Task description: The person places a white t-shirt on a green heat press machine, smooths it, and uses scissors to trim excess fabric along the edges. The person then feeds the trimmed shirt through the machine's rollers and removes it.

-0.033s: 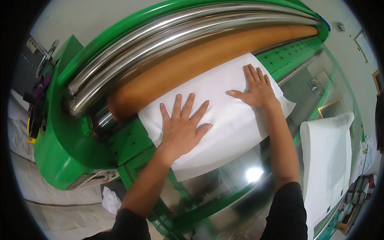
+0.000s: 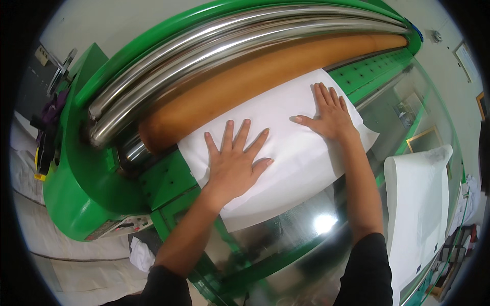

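A white sheet (image 2: 286,137) of paper or cloth lies on the glass-topped front of a green roller machine (image 2: 66,204). Its far edge meets the brown roller (image 2: 265,81); whether it runs under the roller is hard to see. My left hand (image 2: 235,168) presses flat on the sheet's left part, fingers spread. Farther right, my right hand (image 2: 332,115) also lies flat on it, thumb pointing left and the other fingers close together. Neither hand grips anything. The sheet's near right corner curls up slightly.
Two shiny metal rollers (image 2: 224,49) run above the brown one. On the right, another white sheet (image 2: 416,214) drapes over the glass table (image 2: 301,245). A control panel (image 2: 125,224) sits at the machine's left end, with a crumpled white cloth (image 2: 142,254) below it.
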A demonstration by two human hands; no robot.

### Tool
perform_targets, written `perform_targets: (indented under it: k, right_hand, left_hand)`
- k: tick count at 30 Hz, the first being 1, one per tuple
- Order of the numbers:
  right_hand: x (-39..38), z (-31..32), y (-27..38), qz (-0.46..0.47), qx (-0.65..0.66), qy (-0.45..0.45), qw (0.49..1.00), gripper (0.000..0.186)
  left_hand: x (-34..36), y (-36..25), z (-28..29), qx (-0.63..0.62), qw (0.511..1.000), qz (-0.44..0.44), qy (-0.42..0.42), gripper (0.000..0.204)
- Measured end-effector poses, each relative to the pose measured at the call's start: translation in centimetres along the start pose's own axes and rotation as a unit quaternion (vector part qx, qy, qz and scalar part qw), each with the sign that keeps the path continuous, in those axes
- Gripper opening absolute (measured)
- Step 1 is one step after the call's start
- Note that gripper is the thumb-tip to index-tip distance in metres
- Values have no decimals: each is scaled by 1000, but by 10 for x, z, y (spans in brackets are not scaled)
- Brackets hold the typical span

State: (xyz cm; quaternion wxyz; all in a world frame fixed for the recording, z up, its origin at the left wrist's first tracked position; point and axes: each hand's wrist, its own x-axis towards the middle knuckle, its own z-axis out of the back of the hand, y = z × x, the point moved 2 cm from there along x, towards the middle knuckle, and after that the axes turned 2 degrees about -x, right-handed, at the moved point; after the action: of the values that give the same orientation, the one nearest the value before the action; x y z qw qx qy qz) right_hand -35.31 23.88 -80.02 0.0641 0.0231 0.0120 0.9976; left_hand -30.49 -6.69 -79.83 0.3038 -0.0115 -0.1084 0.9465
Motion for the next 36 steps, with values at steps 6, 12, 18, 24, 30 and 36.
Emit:
perform_targets:
  k: [6,12,18,24,30,36]
  right_hand:
    - [3,-2,-2,17,26,-53,998,108]
    - [9,-4,5,88,34,-119,988,99]
    - [4,-2,19,58,37,-21,997,105]
    - [0,2,26,20,-19,-3,1000,109]
    - [13,-10,17,6,70,-35,997,116]
    - [10,-9,18,-26,28,-13,999,119]
  left_hand:
    - [1,1,3,-6,994,34,-104,83]
    - [0,1,5,-17,997,68,-22,89]
    - [0,2,4,-10,997,72,-24,89]
    - [1,2,5,-10,997,71,-25,89]
    - [1,4,6,-9,998,67,-13,90]
    - [-3,4,0,38,996,34,-69,85]
